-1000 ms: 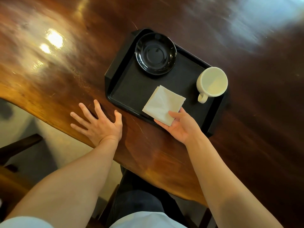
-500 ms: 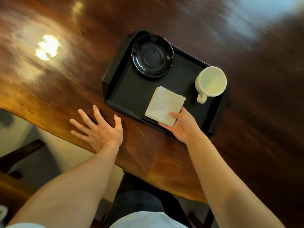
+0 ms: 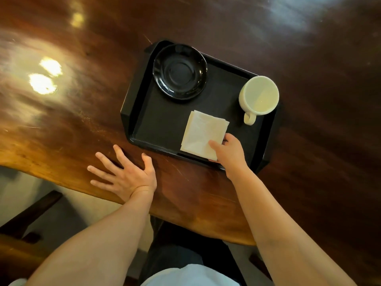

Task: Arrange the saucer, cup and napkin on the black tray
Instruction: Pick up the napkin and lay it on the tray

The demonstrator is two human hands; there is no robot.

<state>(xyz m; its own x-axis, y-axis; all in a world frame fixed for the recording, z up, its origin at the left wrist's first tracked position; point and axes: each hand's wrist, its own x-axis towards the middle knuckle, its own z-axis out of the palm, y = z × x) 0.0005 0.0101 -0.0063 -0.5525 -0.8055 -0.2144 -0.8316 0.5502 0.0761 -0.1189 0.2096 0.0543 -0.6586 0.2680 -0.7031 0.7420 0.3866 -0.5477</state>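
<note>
A black tray (image 3: 156, 124) lies on a dark wooden table. A black saucer (image 3: 179, 71) sits in the tray's far left corner. An empty cream cup (image 3: 259, 96) stands at the tray's right side, handle toward me. A folded white napkin (image 3: 201, 133) lies on the tray's near part, its near edge over the rim. My right hand (image 3: 231, 153) pinches the napkin's near right corner, thumb on top. Flat on the table left of the tray rests my left hand (image 3: 127, 174), fingers spread, holding nothing.
The glossy wooden table (image 3: 61, 100) has a curved near edge close to my body. Bright light reflections show on its left part. A dark wooden chair part (image 3: 26, 219) is below the table edge at the left.
My right hand has shifted the napkin slightly farther onto the tray and to the right. The left hand stays flat on the table.
</note>
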